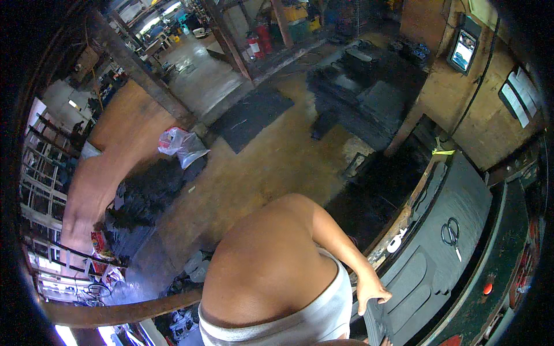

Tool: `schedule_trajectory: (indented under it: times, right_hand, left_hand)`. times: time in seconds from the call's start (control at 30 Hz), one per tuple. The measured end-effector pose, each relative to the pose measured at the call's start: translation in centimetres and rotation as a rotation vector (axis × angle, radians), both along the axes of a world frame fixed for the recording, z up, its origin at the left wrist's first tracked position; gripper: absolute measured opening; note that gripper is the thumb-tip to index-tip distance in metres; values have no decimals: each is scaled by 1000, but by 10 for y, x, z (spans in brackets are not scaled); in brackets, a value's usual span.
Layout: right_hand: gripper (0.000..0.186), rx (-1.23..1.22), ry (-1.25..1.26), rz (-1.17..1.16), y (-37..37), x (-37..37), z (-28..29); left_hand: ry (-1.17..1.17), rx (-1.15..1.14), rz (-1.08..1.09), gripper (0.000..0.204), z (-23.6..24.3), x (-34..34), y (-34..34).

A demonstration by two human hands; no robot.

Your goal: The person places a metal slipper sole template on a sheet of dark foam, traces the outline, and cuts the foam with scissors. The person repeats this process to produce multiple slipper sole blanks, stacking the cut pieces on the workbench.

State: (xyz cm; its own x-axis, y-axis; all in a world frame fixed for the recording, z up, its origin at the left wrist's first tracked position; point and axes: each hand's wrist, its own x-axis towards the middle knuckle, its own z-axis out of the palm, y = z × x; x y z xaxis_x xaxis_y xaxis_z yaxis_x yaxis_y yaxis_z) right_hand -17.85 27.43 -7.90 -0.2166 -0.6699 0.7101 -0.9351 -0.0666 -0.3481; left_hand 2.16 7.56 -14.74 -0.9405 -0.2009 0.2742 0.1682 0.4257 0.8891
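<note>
Scissors [450, 235] lie on the grey panel [465, 199], blades toward the lower right. Near the lower edge, the left hand [372, 290] grasps the top of a dark strip bundle [377, 324], held beside the panel. Only fingertips of the right hand [386, 342] show by its bottom; their grip I cannot tell.

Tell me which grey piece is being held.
The narrow grey piece at the lower edge: a grip clasps its top. The broad grey sheet bears scissors; the dark mat lies on the floor.
</note>
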Motion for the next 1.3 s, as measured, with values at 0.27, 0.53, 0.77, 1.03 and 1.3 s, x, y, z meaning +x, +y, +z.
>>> schedule_trajectory:
  times: [0.27,0.53,0.77,1.03,1.3]
  right_hand:
    - [36,-2,15,-19,4,2,-1]
    - [35,-3,32,-53,10,2,-1]
    - [34,-20,51,-55,16,0,-5]
    - [36,-6,115,-181,36,9,16]
    - [73,-424,148,-181,49,-12,3]
  left_hand:
    - [-72,4,-26,84,13,0,-2]
    - [-41,-45,-74,86,14,-14,1]
    - [-55,-55,-117,85,11,-17,0]
    - [-301,728,-21,68,15,-16,-7]
    - [145,306,-53,69,40,-25,8]
